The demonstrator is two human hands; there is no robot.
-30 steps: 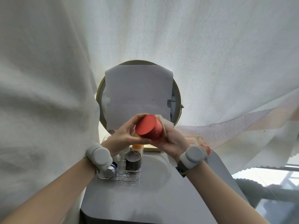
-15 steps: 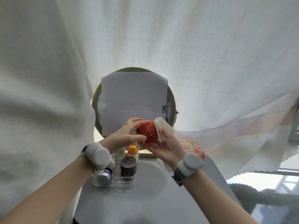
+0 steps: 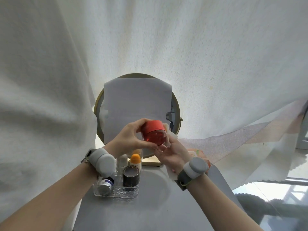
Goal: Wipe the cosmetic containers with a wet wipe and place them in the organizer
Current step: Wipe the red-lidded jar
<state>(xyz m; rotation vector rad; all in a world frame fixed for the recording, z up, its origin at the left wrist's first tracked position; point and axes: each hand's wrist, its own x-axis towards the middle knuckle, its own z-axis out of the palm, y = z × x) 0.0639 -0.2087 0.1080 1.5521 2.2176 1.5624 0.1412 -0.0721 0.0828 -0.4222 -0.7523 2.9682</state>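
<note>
small red plastic jar with red screw lid, pinched in left hand, right hand cupping white wet wipe beneath; probably light, rigid, slick when damp; best held round sides.

The jar was red, with an opaque matte lid over a translucent body. The organizer was clear with a dimpled, rippled pattern. Inside it stood a bottle with an orange cap, a black cylindrical container and a small bottle with a dark blue label. The mirror had a gold rim and was covered by a white sheet. The table was grey, the curtain white, and both wristbands grey.
</note>
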